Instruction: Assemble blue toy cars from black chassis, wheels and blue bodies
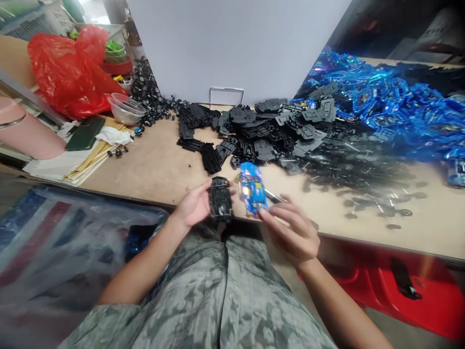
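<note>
My left hand (pixel 196 203) is closed around a black toy car chassis (pixel 220 199), held upright at the table's front edge. Just to its right, my right hand (pixel 294 228) pinches the lower end of a shiny blue toy car body (pixel 253 189) with yellow patches. A slim metallic tool (pixel 274 196), its kind unclear, also lies in the right hand's fingers. The two car parts are apart, with a small gap between them. Beyond the hands, a heap of black chassis plates (pixel 250 128) spreads across the table.
Blue car bodies (pixel 385 97) are piled at the right, behind blurred wheel axles (pixel 363 169). Black wheels (pixel 147 92) lie at the back left near a clear bowl (pixel 126 109), a red bag (pixel 69 72) and a phone (pixel 85 133). A white panel (pixel 232 43) stands behind.
</note>
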A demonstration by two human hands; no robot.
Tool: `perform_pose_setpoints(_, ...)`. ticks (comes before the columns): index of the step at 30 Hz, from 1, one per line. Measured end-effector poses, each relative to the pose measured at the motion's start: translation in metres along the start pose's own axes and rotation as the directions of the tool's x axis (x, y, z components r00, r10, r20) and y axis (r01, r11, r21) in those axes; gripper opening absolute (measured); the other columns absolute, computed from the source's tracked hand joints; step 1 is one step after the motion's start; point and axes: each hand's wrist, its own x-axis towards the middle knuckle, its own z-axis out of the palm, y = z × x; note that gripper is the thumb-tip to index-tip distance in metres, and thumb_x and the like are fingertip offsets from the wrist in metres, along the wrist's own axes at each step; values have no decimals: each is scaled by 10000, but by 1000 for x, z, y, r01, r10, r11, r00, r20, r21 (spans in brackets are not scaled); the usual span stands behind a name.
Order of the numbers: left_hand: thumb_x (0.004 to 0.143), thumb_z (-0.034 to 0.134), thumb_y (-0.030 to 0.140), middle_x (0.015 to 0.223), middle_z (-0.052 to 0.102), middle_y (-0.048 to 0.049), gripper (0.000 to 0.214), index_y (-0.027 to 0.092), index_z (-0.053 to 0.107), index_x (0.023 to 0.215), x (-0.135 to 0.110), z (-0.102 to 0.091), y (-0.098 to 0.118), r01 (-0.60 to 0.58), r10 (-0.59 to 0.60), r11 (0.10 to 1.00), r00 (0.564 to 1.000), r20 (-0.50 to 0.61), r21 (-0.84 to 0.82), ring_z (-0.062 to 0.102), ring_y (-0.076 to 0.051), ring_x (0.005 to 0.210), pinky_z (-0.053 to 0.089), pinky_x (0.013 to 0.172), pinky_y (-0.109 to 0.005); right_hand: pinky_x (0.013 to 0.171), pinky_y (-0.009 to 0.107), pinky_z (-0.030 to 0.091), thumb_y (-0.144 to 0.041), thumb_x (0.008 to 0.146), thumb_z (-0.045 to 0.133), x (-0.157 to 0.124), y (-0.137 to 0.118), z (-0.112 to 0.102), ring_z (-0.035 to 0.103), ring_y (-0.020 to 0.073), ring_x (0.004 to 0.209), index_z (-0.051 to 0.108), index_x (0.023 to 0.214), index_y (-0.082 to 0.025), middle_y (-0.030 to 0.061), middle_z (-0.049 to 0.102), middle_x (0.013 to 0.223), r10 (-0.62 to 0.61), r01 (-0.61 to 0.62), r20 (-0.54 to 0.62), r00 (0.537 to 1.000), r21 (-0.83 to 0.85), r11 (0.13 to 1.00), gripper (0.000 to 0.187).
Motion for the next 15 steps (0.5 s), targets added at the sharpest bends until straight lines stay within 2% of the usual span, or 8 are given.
perform_pose_setpoints(4, 1050, 463, 228, 1054, 804, -136, 332, 92, 718, 1214, 7, -1, -5, -31, 31, 1000, 998, -59, 0, 773, -245, 991, 567, 1002, -381, 1084, 575, 535, -57, 942, 632, 6, -12, 9, 717, 189, 923, 678, 1337, -192, 64, 750, 960, -70, 63, 121, 990, 59, 996, 420)
perform_pose_setpoints(9, 1064, 466, 264, 1038, 806, -113, 338, 100, 709, 1233, 10, 0, -3, -53, 52, 999, 997, -61, -13, 767, -203, 897, 568, 958, -337, 1095, 572, 526, -59, 951, 622, 6, -14, 20, 706, 184, 927, 714, 1228, -139, 71, 751, 939, -112, 106, 161, 981, 46, 993, 303)
perform_pose_setpoints(13, 1076, 443, 339, 1145, 787, -133, 425, 95, 644, 1360, 10, 0, 1, -25, 24, 999, 999, -26, -44, 756, -226, 1025, 531, 1031, -342, 1119, 598, 496, -67, 964, 602, 8, -13, 24, 708, 203, 945, 717, 1197, -89, 94, 757, 935, -206, 211, 249, 946, 6, 977, 261)
perform_pose_setpoints(15, 1073, 445, 377, 1197, 769, -162, 472, 77, 616, 1394, 10, -1, 2, -12, 12, 999, 1000, -1, -51, 744, -251, 1088, 522, 1053, -361, 1121, 597, 496, -73, 972, 589, 8, -13, 26, 712, 204, 954, 711, 1223, -101, 88, 759, 934, -219, 231, 275, 936, -11, 973, 280)
